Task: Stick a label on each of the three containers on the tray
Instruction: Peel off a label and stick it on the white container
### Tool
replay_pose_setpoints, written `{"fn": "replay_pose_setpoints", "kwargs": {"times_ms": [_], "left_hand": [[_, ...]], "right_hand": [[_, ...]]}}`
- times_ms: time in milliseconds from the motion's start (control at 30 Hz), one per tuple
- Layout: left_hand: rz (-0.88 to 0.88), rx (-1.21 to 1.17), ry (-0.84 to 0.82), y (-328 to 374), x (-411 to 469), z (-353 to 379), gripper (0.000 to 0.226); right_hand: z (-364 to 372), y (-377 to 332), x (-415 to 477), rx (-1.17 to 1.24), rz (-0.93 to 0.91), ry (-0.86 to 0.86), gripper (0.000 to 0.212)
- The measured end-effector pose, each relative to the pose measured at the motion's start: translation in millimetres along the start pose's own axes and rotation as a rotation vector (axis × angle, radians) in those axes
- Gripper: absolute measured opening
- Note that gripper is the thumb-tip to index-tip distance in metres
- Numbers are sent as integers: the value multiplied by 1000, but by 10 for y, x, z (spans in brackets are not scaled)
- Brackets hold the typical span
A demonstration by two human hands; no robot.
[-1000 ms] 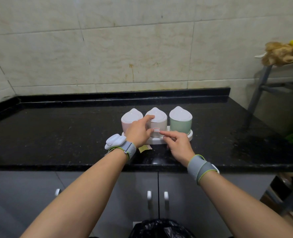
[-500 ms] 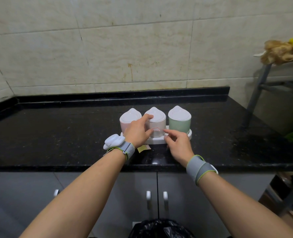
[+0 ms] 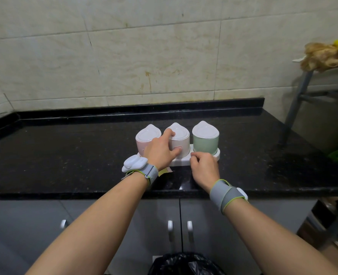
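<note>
**Middle container gripped on the tray by the left hand**

3 lidded containers are seen in a row on a white tray point(image 3: 217, 155), which is set on a black countertop point(image 3: 65, 155) in front of a tiled wall. A pink container point(image 3: 143, 142) is placed at the left, a pale middle container point(image 3: 183, 138) in the centre and a green container point(image 3: 205, 144) at the right, each closed by a white pointed lid.

The middle container is gripped by the left hand point(image 3: 160, 150). The forefinger is laid over the lid and the thumb is pressed against the front wall. A small label point(image 3: 179, 147) with a red outline is seen on that wall, just beside the thumb tip and partly covered by it.

The right hand point(image 3: 203, 167) is held at the front edge of the tray, before the green container. Its fingers are curled in toward the palm, and nothing is seen held in them.

A yellowish sheet point(image 3: 165, 171) is partly hidden under the left wrist on the countertop. Grey wristbands are worn on both wrists. Grey cabinet doors and a black bin bag point(image 3: 184, 264) are seen below the counter.
</note>
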State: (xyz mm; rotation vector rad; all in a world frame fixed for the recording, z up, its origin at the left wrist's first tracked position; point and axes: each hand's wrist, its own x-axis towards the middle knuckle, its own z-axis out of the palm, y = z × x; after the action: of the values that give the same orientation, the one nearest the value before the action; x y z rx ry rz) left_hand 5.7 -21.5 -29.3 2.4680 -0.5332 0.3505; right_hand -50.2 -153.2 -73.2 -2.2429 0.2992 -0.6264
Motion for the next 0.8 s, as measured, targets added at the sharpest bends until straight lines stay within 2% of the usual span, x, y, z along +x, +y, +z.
{"fn": "replay_pose_setpoints", "kwargs": {"times_ms": [233,467,800], "left_hand": [[4,39,46,15,19,57,43],[70,-58,-65,-107,-18,-18,38],[88,-26,-70,-172,-23,-21,45]], "right_hand": [[-8,-14,-3,12,-8,-5,24],[-12,-20,-17,14,-10,-10,24],[-22,-31,-23,-10,-5,-30,24]]}}
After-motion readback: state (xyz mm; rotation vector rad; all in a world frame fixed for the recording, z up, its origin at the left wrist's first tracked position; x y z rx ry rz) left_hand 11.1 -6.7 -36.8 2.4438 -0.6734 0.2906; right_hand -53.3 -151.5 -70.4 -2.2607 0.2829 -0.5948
